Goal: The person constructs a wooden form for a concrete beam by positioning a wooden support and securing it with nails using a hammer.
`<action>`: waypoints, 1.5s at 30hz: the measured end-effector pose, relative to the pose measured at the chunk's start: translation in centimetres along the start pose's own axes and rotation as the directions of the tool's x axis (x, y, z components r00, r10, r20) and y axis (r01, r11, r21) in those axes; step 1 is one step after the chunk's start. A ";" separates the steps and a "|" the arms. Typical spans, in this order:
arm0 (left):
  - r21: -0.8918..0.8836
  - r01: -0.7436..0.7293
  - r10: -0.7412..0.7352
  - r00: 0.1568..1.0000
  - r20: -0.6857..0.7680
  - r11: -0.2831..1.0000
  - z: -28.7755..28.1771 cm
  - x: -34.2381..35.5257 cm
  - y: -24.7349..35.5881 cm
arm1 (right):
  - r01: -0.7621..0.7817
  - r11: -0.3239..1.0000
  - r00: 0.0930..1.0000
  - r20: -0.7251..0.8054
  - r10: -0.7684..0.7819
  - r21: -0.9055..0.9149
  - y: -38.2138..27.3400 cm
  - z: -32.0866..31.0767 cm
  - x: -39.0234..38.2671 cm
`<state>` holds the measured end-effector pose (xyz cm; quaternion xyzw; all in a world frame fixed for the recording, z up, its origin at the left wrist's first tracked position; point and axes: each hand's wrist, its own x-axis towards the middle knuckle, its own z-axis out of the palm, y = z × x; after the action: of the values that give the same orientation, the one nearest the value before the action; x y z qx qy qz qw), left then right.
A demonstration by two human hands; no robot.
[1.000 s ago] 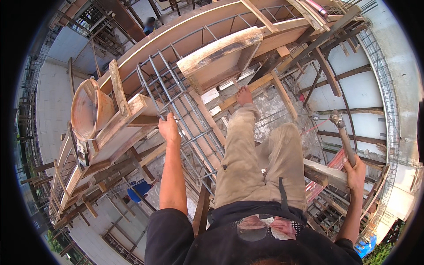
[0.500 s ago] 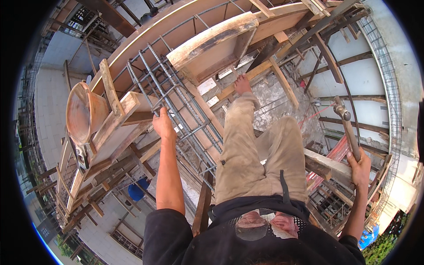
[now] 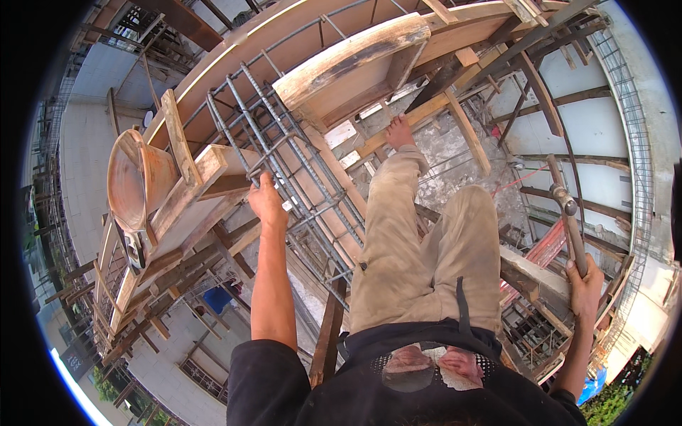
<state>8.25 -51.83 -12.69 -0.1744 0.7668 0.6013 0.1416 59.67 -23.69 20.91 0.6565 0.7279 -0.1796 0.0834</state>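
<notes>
My left hand [image 3: 266,199] is closed round a bar at the left side of a steel rebar cage [image 3: 273,142], which runs down inside wooden formwork. At the right, my right hand [image 3: 586,287] grips a hammer [image 3: 575,238] by its wooden handle, the metal head pointing up and away from me. The hammer hangs clear of the timbers below it. One bare foot [image 3: 399,132] of mine rests on a wooden beam [image 3: 419,121] beyond the cage. A curved wooden form panel [image 3: 348,64] stands right of the cage's far end.
A dirty round bucket [image 3: 131,181] sits on the formwork at the left, with a saw handle [image 3: 133,250] below it. Timber props and braces [image 3: 465,131] cross the drop beneath me. Wire mesh [image 3: 629,121] lines the wall at the right.
The hammer in my right hand has come slightly lower and turned a little. My left hand stays on the rebar cage; the whole view has shifted slightly.
</notes>
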 end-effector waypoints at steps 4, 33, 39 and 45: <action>0.004 0.031 -0.031 0.999 -0.028 0.999 -0.1 0.0 0.0 | -0.047 0.999 0.999 0.003 0.047 -0.026 0.5 0.3 0.0; 0.310 0.270 -0.189 0.945 -0.267 0.911 -1.3 0.4 -0.2 | -0.076 0.974 0.996 -0.028 0.084 0.212 1.1 0.5 -1.0; 0.380 0.275 -0.190 0.950 -0.248 0.883 -0.9 0.5 0.1 | -0.122 0.990 0.982 -0.136 0.131 0.070 0.7 0.4 -0.8; 0.641 0.217 -0.098 0.971 -0.216 0.736 -0.6 1.7 -1.1 | -0.004 1.000 0.965 -0.263 0.009 0.019 0.0 0.6 -0.3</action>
<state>7.22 -52.79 -14.18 -0.2277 0.9209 0.2605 0.1796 59.60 -24.18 20.48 0.6776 0.7288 -0.0971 -0.0196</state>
